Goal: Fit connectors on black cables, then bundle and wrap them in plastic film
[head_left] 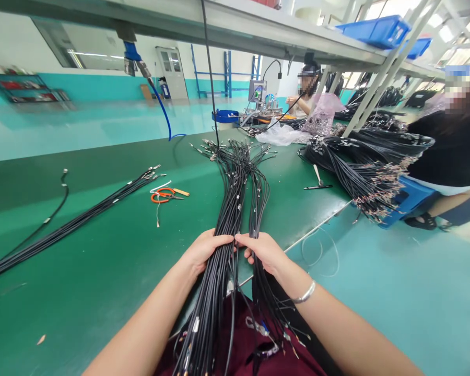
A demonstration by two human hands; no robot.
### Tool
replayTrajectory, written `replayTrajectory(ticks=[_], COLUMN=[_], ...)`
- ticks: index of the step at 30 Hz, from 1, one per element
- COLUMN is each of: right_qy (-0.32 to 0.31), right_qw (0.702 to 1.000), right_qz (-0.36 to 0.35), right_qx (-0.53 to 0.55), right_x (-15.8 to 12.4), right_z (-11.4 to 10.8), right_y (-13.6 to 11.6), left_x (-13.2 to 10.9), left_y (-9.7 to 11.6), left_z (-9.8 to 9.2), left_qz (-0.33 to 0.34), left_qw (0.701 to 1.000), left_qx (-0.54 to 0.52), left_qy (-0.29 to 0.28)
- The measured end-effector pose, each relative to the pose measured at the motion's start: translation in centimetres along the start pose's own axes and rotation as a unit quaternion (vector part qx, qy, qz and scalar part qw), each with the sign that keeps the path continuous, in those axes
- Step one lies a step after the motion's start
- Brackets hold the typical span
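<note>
A thick bundle of black cables (227, 209) runs from the green tabletop down over my lap, and my left hand (208, 249) is wrapped round it. Beside it on the right, my right hand (264, 250) closes round a thinner bundle of black cables (257, 209). Both thumbs point inward and nearly meet between the two bundles. At the far end the connector tips of both bundles fan out and mix on the table. The lower ends hang over the table's front edge, across my dark red clothing. Fingers under the bundles are partly hidden.
Orange-handled pliers (164, 196) lie left of the bundles. Further left is another cable bundle (82, 216) with one loose cable (58, 209). A large cable heap (356, 167) sits at right, near a seated person (446, 141). A shelf (258, 28) spans overhead; another person (307, 91) works behind.
</note>
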State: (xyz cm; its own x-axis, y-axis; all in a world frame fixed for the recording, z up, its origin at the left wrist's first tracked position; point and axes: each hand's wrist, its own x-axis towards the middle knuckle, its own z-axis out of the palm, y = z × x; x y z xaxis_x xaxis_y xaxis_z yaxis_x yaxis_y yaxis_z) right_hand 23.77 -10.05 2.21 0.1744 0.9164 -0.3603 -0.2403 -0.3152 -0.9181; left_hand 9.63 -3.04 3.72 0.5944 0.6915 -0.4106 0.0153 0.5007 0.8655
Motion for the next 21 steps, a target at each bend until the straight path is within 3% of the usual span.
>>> replayTrajectory(ticks=[13, 21], right_qy=[0.046, 0.034], right_qw=[0.999, 0.999], right_qz=[0.008, -0.009], right_qx=[-0.003, 0.003], right_x=[0.7, 1.3], right_z=[0.3, 1.1], right_y=[0.0, 0.3], left_x=[0.1, 0.1], left_y=[-0.2, -0.2], left_z=[0.0, 0.2], left_qz=[0.019, 0.014], left_qw=[0.998, 1.000], left_qx=[0.047, 0.027], left_qy=[0.028, -0.007])
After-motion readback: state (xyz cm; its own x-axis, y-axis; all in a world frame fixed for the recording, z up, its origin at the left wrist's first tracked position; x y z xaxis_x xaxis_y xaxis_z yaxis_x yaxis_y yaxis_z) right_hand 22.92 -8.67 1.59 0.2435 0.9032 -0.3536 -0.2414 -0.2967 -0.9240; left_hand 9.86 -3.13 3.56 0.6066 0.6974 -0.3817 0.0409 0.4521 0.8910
